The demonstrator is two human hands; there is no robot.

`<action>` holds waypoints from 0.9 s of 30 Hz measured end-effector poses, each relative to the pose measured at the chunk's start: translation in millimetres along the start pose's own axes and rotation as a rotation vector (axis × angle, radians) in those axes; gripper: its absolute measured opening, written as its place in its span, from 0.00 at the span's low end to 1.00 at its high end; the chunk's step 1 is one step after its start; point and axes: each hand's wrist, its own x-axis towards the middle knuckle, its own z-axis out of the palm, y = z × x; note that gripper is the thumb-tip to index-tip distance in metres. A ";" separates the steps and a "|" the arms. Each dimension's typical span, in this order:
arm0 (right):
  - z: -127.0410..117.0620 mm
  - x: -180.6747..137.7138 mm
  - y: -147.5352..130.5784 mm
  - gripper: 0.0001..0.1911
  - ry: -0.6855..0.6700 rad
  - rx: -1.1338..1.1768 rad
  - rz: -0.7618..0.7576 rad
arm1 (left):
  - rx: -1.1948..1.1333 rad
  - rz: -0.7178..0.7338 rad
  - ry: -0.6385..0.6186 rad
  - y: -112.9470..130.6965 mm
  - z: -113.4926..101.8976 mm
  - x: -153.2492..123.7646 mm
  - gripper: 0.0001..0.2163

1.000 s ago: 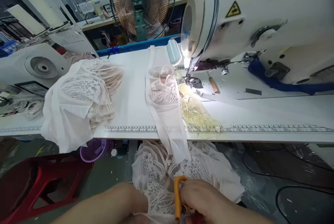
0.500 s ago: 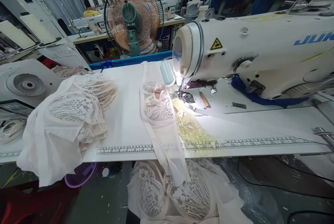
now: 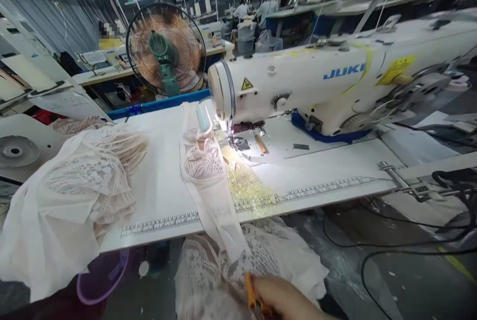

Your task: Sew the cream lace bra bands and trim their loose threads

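Observation:
My right hand (image 3: 285,301) shows at the bottom edge, closed around orange-handled scissors (image 3: 249,292). It rests against a heap of white lace garments (image 3: 223,270) hanging below the table's front edge. A chain of lace bra pieces (image 3: 203,166) runs from that heap up over the white table (image 3: 164,181) to the needle of the white sewing machine (image 3: 335,86). My left hand is out of view.
A stack of lace pieces (image 3: 74,191) lies on the table's left. A standing fan (image 3: 166,49) is behind the table. A purple basket (image 3: 100,280) sits under the table's left. Black cables (image 3: 391,240) trail on the floor at right. Other workers sit far back.
The view has swung up and to the right, showing more of the sewing machine. My left hand, seen a second ago, is gone from view; my right hand with the scissors dropped out and is back.

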 end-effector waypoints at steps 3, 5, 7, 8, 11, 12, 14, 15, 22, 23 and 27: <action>-0.6 7.0 0.1 0.03 0.071 0.077 -0.036 | 0.019 -0.029 0.023 10.9 18.2 -9.3 0.05; -3.8 9.4 1.0 0.04 0.136 0.131 -0.057 | 0.097 0.062 0.100 16.7 24.4 -6.7 0.06; -8.8 8.1 2.4 0.05 0.151 0.186 -0.071 | 0.155 0.191 0.164 20.6 26.7 1.1 0.06; -11.3 6.1 3.1 0.06 0.145 0.200 -0.075 | 0.158 0.238 0.181 22.1 27.3 5.1 0.06; -15.4 -1.2 5.6 0.07 0.099 0.180 -0.079 | 0.082 0.260 0.181 25.5 29.6 11.6 0.06; -15.3 -2.7 6.3 0.06 0.081 0.153 -0.081 | 0.060 0.249 0.184 26.1 30.8 11.8 0.07; -13.6 -3.7 7.0 0.02 0.051 0.075 -0.111 | 0.036 0.232 0.193 26.6 33.2 10.7 0.07; -12.3 -3.4 7.0 0.02 0.037 0.033 -0.142 | 0.032 0.226 0.199 26.5 34.1 9.9 0.07; -4.4 -6.8 6.3 0.07 0.061 0.008 -0.227 | -0.072 0.184 0.220 23.4 33.7 2.4 0.07; -3.7 -8.0 6.1 0.04 0.085 0.035 -0.185 | -0.096 0.181 0.222 22.7 32.9 0.6 0.08; -2.1 -10.5 3.6 0.07 0.142 0.124 -0.054 | -0.176 0.183 0.185 18.8 30.1 -6.1 0.08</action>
